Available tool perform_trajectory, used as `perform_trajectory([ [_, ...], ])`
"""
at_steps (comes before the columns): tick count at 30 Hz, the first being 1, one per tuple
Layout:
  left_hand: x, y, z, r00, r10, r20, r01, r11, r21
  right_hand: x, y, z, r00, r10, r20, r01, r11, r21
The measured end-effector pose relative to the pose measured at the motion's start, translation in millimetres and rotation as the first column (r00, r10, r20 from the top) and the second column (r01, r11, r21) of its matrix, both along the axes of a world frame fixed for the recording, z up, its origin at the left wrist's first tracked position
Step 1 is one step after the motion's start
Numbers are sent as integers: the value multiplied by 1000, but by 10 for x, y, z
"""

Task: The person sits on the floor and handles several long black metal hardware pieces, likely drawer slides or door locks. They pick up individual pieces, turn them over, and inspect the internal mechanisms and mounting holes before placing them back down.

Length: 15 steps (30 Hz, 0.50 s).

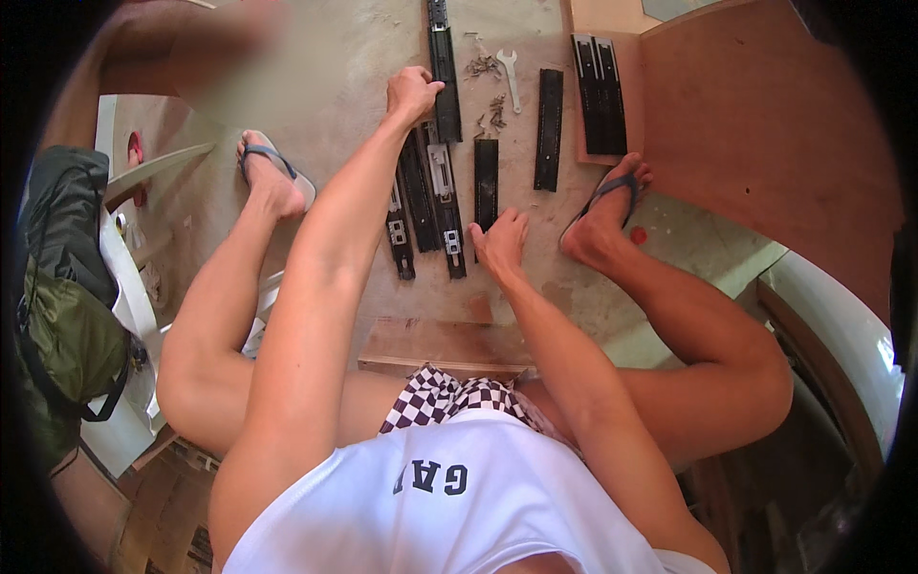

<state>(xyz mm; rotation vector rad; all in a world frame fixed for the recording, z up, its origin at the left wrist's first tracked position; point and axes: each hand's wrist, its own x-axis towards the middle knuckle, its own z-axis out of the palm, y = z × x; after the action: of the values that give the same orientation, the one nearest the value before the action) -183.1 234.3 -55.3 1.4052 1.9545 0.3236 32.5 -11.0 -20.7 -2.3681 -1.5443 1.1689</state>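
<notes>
A long black drawer slide (pixel 445 81) lies on the floor ahead of me, its far end at the top edge of the view. My left hand (pixel 414 96) is at its left side, with thumb and fingers closed on the edge. Nearer to me, my right hand (pixel 502 241) is low over the near end of a shorter black slide rail (pixel 486 182). Its thumb and fingers are apart, and the palm hides part of that rail. Between the hands lie more drawer slides (pixel 446 206) with metal parts, side by side.
A wrench (pixel 511 78) and scattered screws (pixel 484 66) lie right of the long slide. Beyond are a single black rail (pixel 548 129) and several rails (pixel 601 96) against a wooden panel (pixel 765 124). Another person's arm (pixel 143 48) shows at upper left, above a dark bag (pixel 67 306).
</notes>
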Motion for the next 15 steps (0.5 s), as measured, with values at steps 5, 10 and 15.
perform_trajectory([
  [5,-76,-328,175,992,-85,92,91,993,-72,7,76,46,999,-18,-44,16,999,-43],
  [10,-3,-701,-11,983,-148,108,153,988,-38,9,-40,43,985,155,82,-159,986,51],
  [15,296,-887,323,943,-310,-123,290,944,-158,75,70,58,999,4,32,-4,1000,-18],
])
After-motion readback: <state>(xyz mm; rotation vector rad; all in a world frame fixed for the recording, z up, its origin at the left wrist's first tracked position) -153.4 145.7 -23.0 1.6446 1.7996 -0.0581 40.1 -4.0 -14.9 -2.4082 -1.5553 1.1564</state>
